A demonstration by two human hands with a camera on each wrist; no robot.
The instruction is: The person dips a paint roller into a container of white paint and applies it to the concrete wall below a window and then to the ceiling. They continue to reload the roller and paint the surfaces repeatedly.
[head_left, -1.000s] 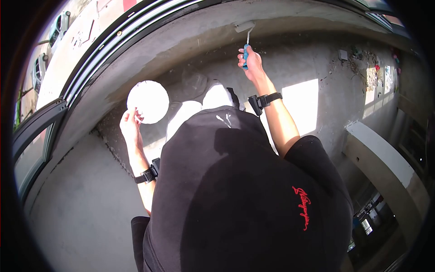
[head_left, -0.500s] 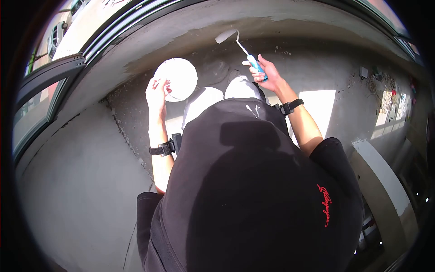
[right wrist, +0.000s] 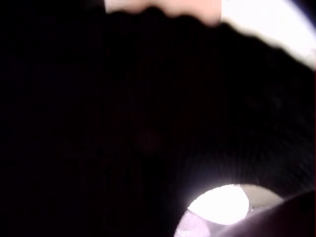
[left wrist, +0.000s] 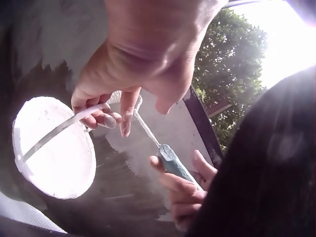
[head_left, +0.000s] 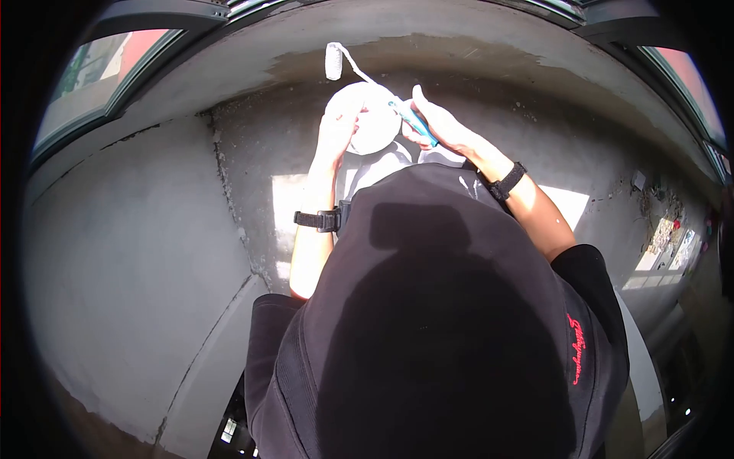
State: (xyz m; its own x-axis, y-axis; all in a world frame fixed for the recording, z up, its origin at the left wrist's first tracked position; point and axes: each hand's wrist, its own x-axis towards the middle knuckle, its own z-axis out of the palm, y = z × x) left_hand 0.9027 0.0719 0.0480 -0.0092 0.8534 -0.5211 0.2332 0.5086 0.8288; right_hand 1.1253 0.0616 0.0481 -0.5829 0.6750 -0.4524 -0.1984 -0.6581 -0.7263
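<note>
My left hand (head_left: pixel 335 139) grips the thin handle (left wrist: pixel 54 134) of a white bucket (head_left: pixel 378 126), fingers curled round it. In the left wrist view the bucket (left wrist: pixel 61 158) hangs tilted below the fingers, its inside bright white. My right hand (head_left: pixel 442 128) holds a paint roller by its blue grip (head_left: pixel 419 125), thumb raised off it. The roller's white sleeve (head_left: pixel 334 63) points away, beyond the bucket and near the wall, on a bent white-coated rod. The right wrist view is mostly dark, with the hand's work hidden.
A low grey wall (head_left: pixel 252 73) with a darker damp-looking patch (head_left: pixel 428 55) curves ahead under open window frames (head_left: pixel 115 92). Debris (head_left: pixel 664 214) lies on the floor at the right. The person's legs in white trousers (head_left: pixel 375 170) are just below the bucket.
The roller has come away from the wall and swung left, over toward the bucket. The bucket and left hand have shifted right in view, and the two hands are closer together.
</note>
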